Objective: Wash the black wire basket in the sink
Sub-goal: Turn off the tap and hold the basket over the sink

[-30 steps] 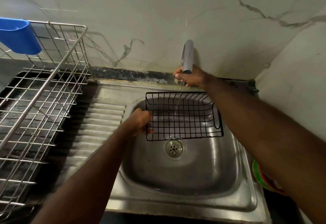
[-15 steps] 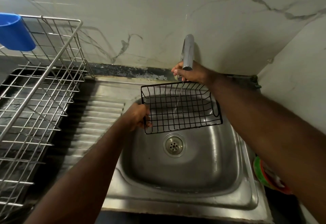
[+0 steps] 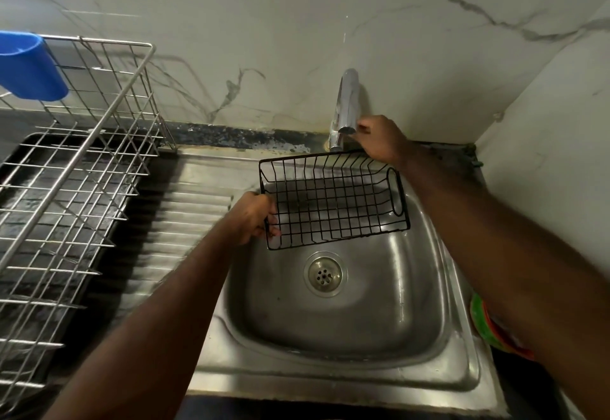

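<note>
nearest, below both grips: steel sink (image 3: 439,330) with drain (image 3: 325,274) at its centre, bowl looking dry, no stream visible now.

just above the drain, held in the air over the bowl: black wire basket (image 3: 333,200), tilted with its far edge raised toward the tap, probably so water would run through the mesh and fall into the bowl.

at the basket's left end: left hand (image 3: 252,218), grip clenched on the end wires, fingers hooked through the mesh, carrying the whole weight alone.

beyond the basket's far right corner: right hand (image 3: 379,140), resting against the lower end of the chrome tap (image 3: 345,109); whether that grip clasps the tap or merely touches it, cannot tell. likely there to work the water.

left of the left grip: ribbed draining board (image 3: 185,214), then a silver dish rack (image 3: 66,168) with a blue cup (image 3: 29,66) hooked on its far rim.

wash seems at the rinsing stage, unfinished.
</note>
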